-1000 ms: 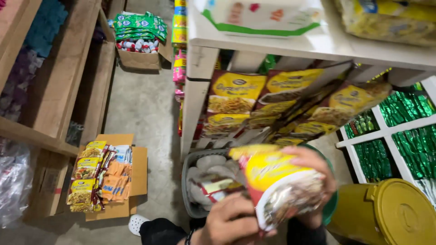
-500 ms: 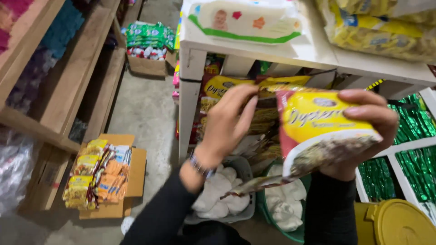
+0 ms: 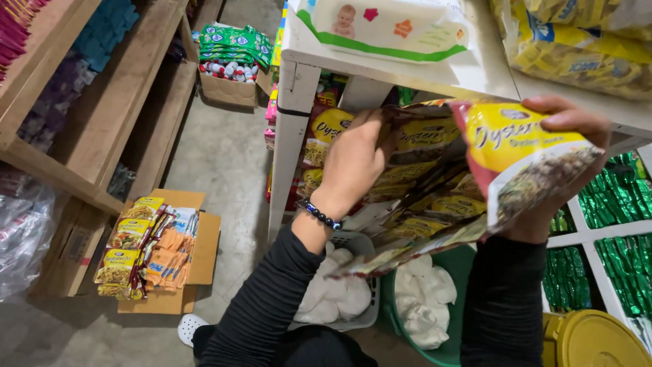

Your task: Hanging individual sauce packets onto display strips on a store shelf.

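Currently, your right hand (image 3: 553,170) at the right of the frame is clenched on a yellow noodle packet (image 3: 526,163), thumb on top and fingers wrapped behind it, holding it tilted in front of the white shelf unit (image 3: 299,102). A connected strip of similar yellow packets (image 3: 421,204) trails from it down toward the lower centre of the frame. Your left hand (image 3: 353,163), at the centre, reaches into the shelf compartment under the top board; its fingers press against the packets stacked there, and whether it grips one cannot be told. A dark bead bracelet (image 3: 320,216) sits on that wrist. Below your arms, at the bottom centre, a grey basket (image 3: 353,241) and a green basket (image 3: 462,261) stand side by side, each holding white bags. A yellow lidded bucket (image 3: 598,340) occupies the lower right corner. On top of the shelf unit lies a white and green wipes pack (image 3: 387,27). At the lower left, an open cardboard box (image 3: 197,251) on the concrete floor holds more noodle packets. Wooden shelving (image 3: 102,115) runs along the upper left of the frame.
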